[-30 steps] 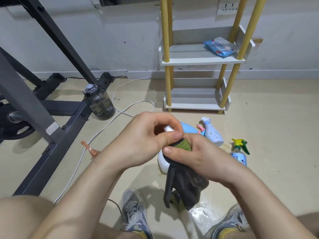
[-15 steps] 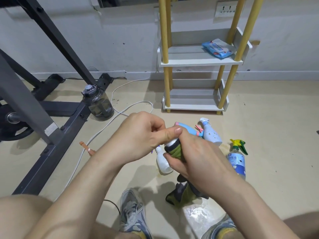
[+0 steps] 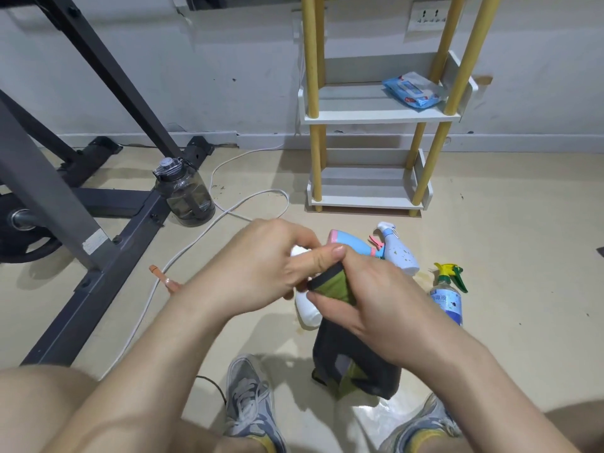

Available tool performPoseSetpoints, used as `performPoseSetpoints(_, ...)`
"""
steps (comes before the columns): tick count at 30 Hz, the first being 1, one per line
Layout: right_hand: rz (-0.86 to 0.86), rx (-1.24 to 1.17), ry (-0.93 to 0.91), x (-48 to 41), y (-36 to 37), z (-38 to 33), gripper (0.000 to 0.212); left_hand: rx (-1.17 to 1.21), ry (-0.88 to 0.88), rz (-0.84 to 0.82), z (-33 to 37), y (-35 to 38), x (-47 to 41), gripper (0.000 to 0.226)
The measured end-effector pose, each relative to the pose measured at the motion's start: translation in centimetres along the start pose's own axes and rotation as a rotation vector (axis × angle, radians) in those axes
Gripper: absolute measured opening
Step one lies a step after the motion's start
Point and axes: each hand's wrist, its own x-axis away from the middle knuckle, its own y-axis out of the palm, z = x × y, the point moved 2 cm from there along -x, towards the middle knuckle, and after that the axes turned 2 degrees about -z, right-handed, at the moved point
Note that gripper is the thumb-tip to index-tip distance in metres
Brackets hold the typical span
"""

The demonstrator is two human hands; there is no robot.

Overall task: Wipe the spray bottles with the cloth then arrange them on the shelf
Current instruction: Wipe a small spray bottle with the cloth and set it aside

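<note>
My left hand [image 3: 261,266] grips the top of a white bottle [image 3: 298,251], whose white shows between the fingers. My right hand [image 3: 369,305] grips a green and dark grey cloth [image 3: 333,284] wrapped round it, and the cloth's loose end [image 3: 356,364] hangs down. A white bottle body [image 3: 307,313] shows under my hands; I cannot tell whether it is the same bottle. On the floor behind lie a blue and pink bottle [image 3: 349,243], a white speckled spray bottle [image 3: 400,258] and a clear spray bottle with a green and yellow trigger [image 3: 446,299]. The white shelf with yellow posts [image 3: 369,117] stands against the wall.
A blue pack of wipes [image 3: 411,91] lies on the shelf's upper board. A dark water jug [image 3: 184,194], a white cable [image 3: 248,204] and a grey exercise frame [image 3: 98,253] fill the left. My shoes [image 3: 251,400] and a clear plastic bag [image 3: 392,416] are below my hands.
My right hand has slid the cloth along the bottle and turned a little, so the cloth's end hangs differently. My left hand keeps its hold on the bottle's top.
</note>
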Motion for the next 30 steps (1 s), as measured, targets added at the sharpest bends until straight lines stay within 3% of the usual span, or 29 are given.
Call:
performPoseSetpoints(2,-0.004,-0.119,0.010,0.0,-0.5,0.0,0.050,0.151,-0.001,0.031,0.3,0.1,0.1,0.045)
performPoseSetpoints(6,-0.038,-0.848,0.173,-0.1,-0.5,0.4,0.023,0.384,-0.020,0.088,-0.3,-0.9,0.1,0.026)
performPoseSetpoints(10,0.390,-1.285,0.423,-0.3,-0.4,0.0,0.042,0.508,-0.021,0.254,-0.6,-0.3,0.0,0.006)
performPoseSetpoints(12,0.580,-1.416,0.565,-0.3,-0.5,0.0,0.035,0.437,-0.003,0.270,-0.3,1.3,0.1,0.014)
performPoseSetpoints(14,0.689,-1.604,0.693,-0.6,-0.3,0.6,0.024,0.193,0.056,0.244,0.0,3.5,0.6,0.007)
performPoseSetpoints(15,0.715,-1.720,0.735,-0.8,-0.3,0.9,0.021,0.033,0.113,0.254,0.3,4.7,1.0,0.017)
performPoseSetpoints(18,0.803,-1.817,0.767,-0.9,-0.2,0.8,0.033,-0.121,0.225,0.380,0.8,7.7,1.4,0.034)
performPoseSetpoints(22,0.618,-1.820,0.679,-0.6,1.2,-0.8,0.045,-0.304,0.250,0.513,0.6,8.8,0.6,0.058)
performPoseSetpoints(26,0.468,-1.820,0.576,-0.3,1.9,-0.4,0.041,-0.514,0.177,0.300,0.7,7.0,0.2,0.054)
performPoseSetpoints(28,0.327,-1.609,0.494,-0.3,1.5,0.7,0.037,-0.321,0.112,0.273,0.2,4.7,-0.4,0.049)
performPoseSetpoints(30,0.055,-1.453,0.370,-0.4,1.1,1.0,0.031,0.124,0.062,0.315,-1.1,2.4,-0.9,0.037)
